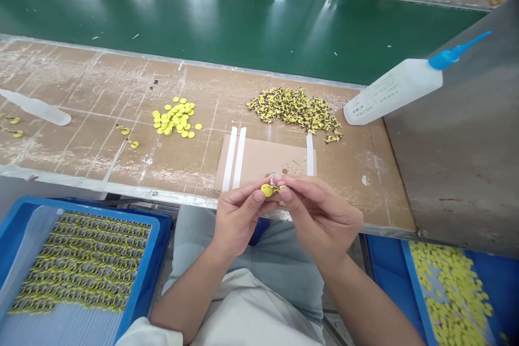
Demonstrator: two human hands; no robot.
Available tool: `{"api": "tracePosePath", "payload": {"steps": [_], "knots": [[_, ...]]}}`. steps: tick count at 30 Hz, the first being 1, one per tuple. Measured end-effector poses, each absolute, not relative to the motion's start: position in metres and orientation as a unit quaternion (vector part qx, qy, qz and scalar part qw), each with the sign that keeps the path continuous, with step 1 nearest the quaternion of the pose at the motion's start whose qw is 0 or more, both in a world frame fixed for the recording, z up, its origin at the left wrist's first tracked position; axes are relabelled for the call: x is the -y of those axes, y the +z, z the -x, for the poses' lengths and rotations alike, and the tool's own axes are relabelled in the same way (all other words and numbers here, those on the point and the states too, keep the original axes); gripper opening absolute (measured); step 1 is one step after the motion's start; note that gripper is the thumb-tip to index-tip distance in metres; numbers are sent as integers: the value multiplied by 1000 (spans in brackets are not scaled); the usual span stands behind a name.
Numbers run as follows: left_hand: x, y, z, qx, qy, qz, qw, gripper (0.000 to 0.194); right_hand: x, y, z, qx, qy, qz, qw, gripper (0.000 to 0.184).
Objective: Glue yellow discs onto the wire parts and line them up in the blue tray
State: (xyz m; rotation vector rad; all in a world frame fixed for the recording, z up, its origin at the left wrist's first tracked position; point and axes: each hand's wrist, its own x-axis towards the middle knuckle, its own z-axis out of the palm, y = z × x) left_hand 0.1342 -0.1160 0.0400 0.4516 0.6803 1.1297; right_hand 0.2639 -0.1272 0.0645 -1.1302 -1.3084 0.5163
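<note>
My left hand (242, 215) pinches a small yellow disc (266, 190) between thumb and fingers, near the front edge of the bench. Against the disc's right side, my right hand (320, 215) pinches a tiny yellow-and-dark piece (279, 188), partly hidden by my fingertips. Both hands meet just over the near edge of a taped cardboard sheet (270, 157). Beyond the sheet lies a heap of small yellow-and-dark pieces (294, 108). To its left is a loose pile of yellow discs (174, 117). A few discs with dark pieces on them (133, 144) lie farther left.
A white bottle with a blue nozzle (395, 92) leans at the right by a metal panel (466, 135). Below left, a blue tray (152, 243) holds rows of yellow-and-dark parts. Another blue bin (417, 292) with yellow discs stands below right. A green belt (227, 21) runs behind.
</note>
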Motion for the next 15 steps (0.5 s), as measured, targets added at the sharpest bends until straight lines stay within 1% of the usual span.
{"api": "tracePosePath", "payload": {"steps": [15], "knots": [[117, 41, -135, -333, 526, -213, 753, 27, 128, 63, -265, 586, 216, 482, 615, 35]]}}
